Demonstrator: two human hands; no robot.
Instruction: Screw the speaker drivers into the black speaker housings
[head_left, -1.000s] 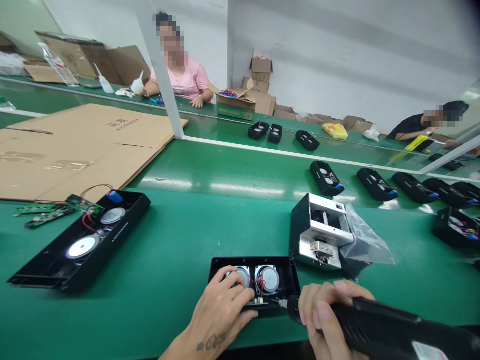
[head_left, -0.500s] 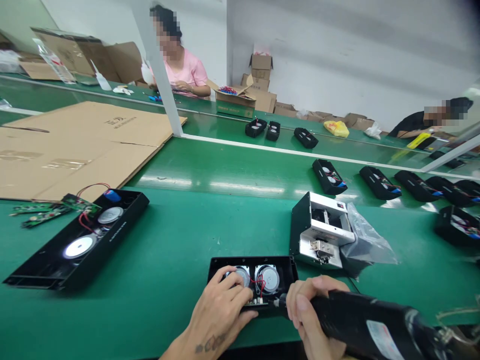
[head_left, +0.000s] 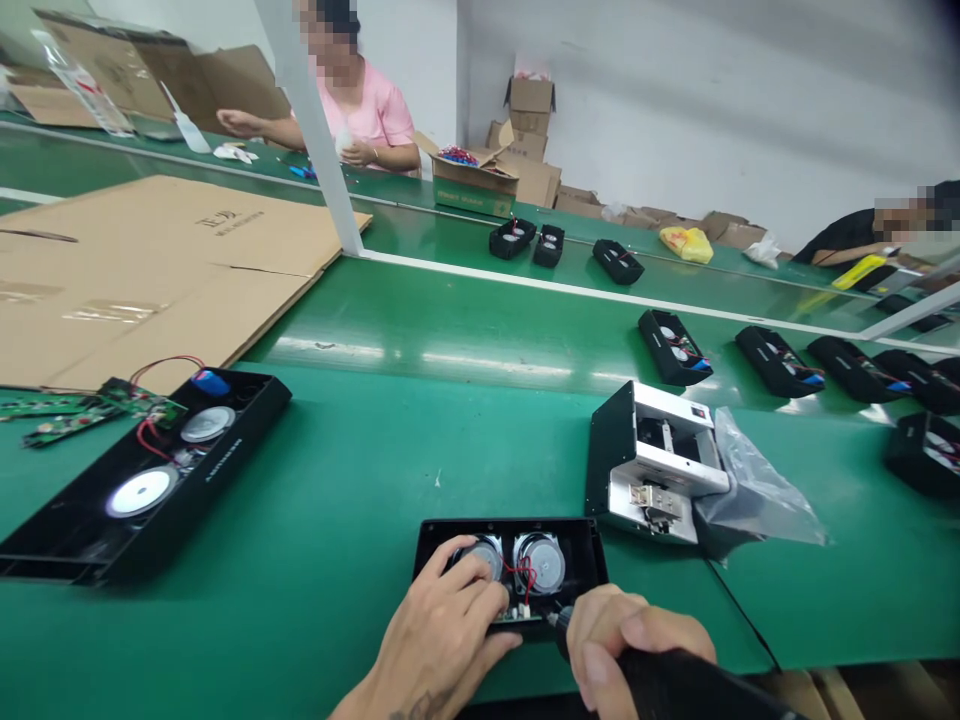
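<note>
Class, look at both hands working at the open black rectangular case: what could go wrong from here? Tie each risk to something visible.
The metal tip of the black cylindrical handheld tool, held in the right hand, sits near thin red wires; a slip might snag them.

The left hand has fingers inside the open black case, near that tip, so they could get poked.

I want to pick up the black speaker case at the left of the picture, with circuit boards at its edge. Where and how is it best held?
Probably grip the black speaker case by its long lettered wall, coming from the right. That wall is straight and faces outward, while the circuit boards lie over the opposite edge and might catch.
</note>
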